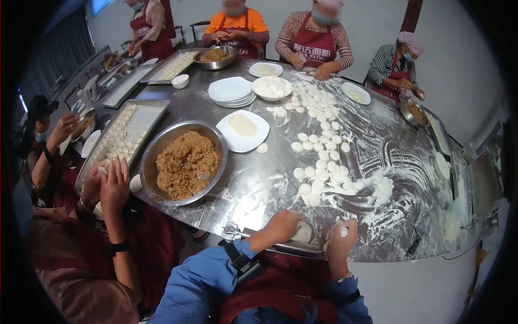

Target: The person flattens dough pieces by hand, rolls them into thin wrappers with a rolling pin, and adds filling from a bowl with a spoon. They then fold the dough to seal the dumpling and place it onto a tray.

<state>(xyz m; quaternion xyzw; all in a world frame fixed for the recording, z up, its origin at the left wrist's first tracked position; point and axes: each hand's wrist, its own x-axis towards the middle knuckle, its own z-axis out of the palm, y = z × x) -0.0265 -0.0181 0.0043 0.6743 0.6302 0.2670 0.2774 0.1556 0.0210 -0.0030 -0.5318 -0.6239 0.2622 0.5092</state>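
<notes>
At the near table edge, my left hand is closed on the left edge of a flat, round dough wrapper. Just right of it, my right hand is curled into a fist. A pale floury piece shows between its fingers; most of it is hidden, so its kind cannot be told. Beyond my hands, several small flattened dough rounds lie in a floury trail across the steel table. Loose flour is smeared thickly to the right.
A steel bowl of brown filling stands left, beside a plate of wrappers. Stacked white plates sit behind. A tray of dumplings lies near a co-worker's hands close on my left. Other people work around the table.
</notes>
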